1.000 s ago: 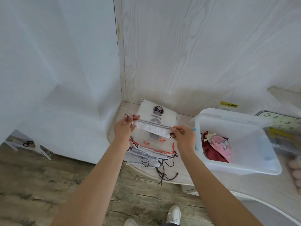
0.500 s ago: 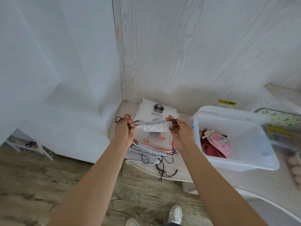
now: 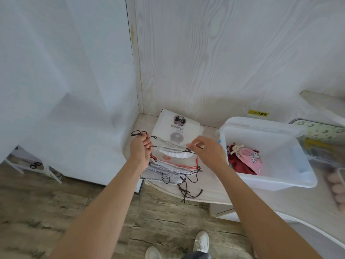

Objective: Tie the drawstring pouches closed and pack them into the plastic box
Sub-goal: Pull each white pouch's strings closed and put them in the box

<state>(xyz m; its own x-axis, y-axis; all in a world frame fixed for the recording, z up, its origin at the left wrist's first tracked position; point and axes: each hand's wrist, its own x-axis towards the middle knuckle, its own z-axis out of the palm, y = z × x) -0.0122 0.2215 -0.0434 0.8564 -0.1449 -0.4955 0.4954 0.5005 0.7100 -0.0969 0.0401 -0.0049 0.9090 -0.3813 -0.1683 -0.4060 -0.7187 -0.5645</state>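
A white drawstring pouch [image 3: 174,136] with a printed logo is held above a stack of flat pouches [image 3: 168,169] on the table corner. My left hand [image 3: 140,149] grips the dark drawstring at the pouch's left end. At the right end my right hand [image 3: 207,151] pinches the dark cord between thumb and finger. The pouch's mouth is gathered between the hands. To the right stands the clear plastic box [image 3: 280,181], with a pink pouch [image 3: 249,158] and a dark red pouch [image 3: 236,163] tied inside.
Loose dark cords [image 3: 188,189] hang off the table's front edge. The box's lid [image 3: 261,125] stands open against the wood-grain wall. A patterned container [image 3: 321,133] and pale round items [image 3: 336,186] sit at the far right. Wooden floor and my shoes lie below.
The hands have pulled the cords apart a little and the pouch's mouth has gathered tighter. My right hand has shifted right and now pinches the cord with fingers lifted.
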